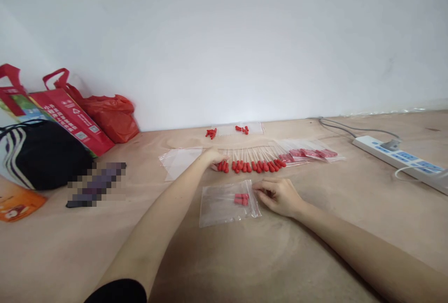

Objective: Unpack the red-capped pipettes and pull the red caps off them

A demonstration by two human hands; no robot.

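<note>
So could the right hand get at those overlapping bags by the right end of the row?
Probably yes: the right hand is just in front of the overlapping bags, and only tabletop shows between them. The red-ended sticks lie mostly farther left.

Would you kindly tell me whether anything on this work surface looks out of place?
Mostly orderly. By the wall, small red pieces lie in jumbled clusters, unlike the lined-up red-tipped sticks near the left hand, so that spot looks untidy. A dark item at the left is pixelated, so I cannot judge it.
</note>
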